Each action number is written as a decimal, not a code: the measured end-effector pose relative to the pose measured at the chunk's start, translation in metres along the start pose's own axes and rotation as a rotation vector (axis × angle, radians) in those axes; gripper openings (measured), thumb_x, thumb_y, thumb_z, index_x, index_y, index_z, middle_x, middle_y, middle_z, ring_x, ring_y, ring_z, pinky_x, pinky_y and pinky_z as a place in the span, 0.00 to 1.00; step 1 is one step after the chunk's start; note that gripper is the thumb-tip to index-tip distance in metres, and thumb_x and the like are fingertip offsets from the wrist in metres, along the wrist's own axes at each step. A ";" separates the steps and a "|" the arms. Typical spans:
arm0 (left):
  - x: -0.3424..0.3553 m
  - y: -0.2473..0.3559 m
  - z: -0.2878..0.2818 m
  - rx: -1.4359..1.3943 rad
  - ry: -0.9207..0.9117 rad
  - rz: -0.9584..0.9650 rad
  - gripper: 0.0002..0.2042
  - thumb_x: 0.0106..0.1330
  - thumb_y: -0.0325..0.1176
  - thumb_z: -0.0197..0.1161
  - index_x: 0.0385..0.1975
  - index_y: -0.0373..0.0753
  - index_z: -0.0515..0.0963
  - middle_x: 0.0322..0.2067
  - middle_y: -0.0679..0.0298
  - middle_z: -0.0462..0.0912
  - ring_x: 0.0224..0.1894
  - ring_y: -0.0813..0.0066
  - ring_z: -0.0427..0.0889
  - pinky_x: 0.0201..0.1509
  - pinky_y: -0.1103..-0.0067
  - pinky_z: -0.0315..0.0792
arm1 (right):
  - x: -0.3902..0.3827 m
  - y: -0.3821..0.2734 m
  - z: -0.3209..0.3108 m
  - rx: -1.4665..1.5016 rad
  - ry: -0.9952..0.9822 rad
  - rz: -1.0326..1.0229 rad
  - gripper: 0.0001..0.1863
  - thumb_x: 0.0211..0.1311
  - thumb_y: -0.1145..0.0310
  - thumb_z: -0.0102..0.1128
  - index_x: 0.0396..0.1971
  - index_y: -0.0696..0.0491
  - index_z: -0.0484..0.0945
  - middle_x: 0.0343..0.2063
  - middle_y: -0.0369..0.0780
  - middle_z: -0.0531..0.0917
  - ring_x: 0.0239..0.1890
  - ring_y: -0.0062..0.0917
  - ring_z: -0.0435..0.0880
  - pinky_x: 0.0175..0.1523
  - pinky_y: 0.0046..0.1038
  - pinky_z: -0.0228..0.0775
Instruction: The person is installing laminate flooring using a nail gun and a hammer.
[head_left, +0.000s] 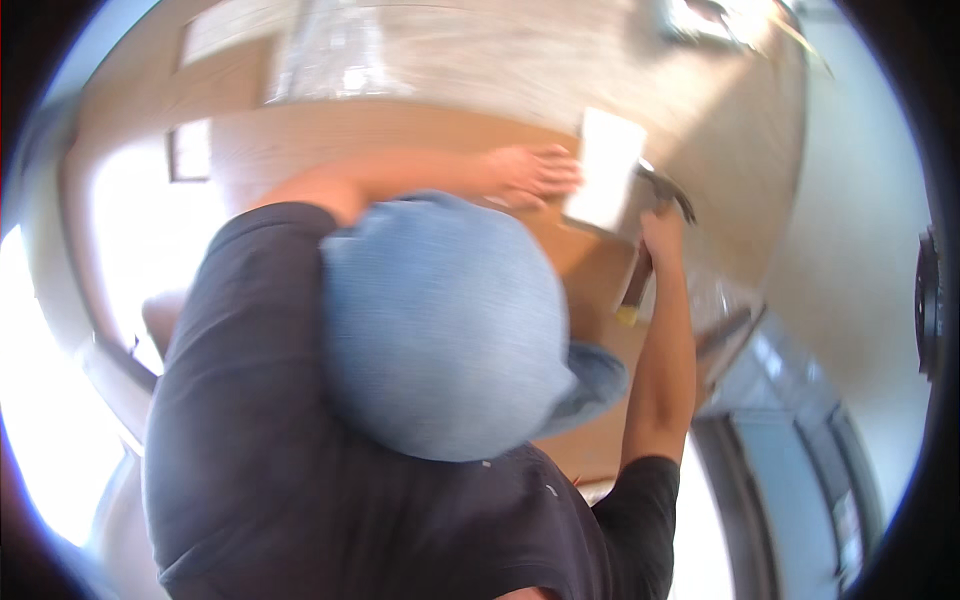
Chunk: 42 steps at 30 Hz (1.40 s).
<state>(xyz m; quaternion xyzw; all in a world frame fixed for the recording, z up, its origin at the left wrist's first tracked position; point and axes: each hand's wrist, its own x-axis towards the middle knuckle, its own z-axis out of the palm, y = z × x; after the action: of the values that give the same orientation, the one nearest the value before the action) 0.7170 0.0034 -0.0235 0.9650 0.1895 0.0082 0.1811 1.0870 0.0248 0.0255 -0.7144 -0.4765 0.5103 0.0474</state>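
My right hand [660, 230] grips a claw hammer [672, 192] by its dark handle, which has a yellow patch at the lower end. The curved dark head points up beside a white rectangular piece [605, 168]. My left hand [530, 176] rests palm down on the brown board [440, 130], fingers stretched toward that white piece's left edge and holding nothing visible. A rounded blue fabric shape [445, 320] fills the middle and hides part of the board below my hands. The picture is blurred.
A pale wood-toned surface [500, 50] with crumpled clear plastic [330, 60] lies beyond. A small metallic item [705, 22] sits at the top right. A small framed rectangle [190, 150] is at the left. Blue-grey panels [800, 470] stand at the lower right, and bright light floods the left edge.
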 end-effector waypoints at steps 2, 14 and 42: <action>0.002 0.007 -0.008 0.007 0.002 -0.050 0.32 0.76 0.53 0.43 0.74 0.41 0.57 0.77 0.63 0.50 0.80 0.69 0.44 0.82 0.62 0.36 | -0.002 0.010 0.010 -0.105 0.031 0.107 0.17 0.54 0.71 0.56 0.43 0.63 0.76 0.22 0.47 0.82 0.19 0.34 0.82 0.25 0.37 0.75; 0.028 0.004 -0.021 0.025 -0.093 -0.070 0.32 0.77 0.50 0.45 0.76 0.44 0.51 0.78 0.68 0.48 0.79 0.72 0.44 0.82 0.64 0.37 | -0.023 0.013 -0.010 -0.248 0.241 -0.021 0.19 0.57 0.71 0.57 0.47 0.65 0.74 0.28 0.50 0.84 0.23 0.33 0.85 0.26 0.34 0.78; 0.013 -0.001 -0.016 0.065 -0.149 -0.090 0.31 0.79 0.51 0.36 0.77 0.45 0.48 0.78 0.71 0.45 0.80 0.76 0.39 0.83 0.66 0.33 | -0.025 0.015 -0.036 -0.026 0.420 0.287 0.14 0.57 0.68 0.57 0.41 0.60 0.76 0.20 0.42 0.78 0.18 0.29 0.79 0.21 0.33 0.73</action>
<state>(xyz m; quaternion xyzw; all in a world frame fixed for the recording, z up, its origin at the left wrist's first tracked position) 0.7271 0.0142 -0.0098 0.9588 0.2191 -0.0778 0.1635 1.1239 0.0135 0.0515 -0.8656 -0.3563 0.3460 0.0634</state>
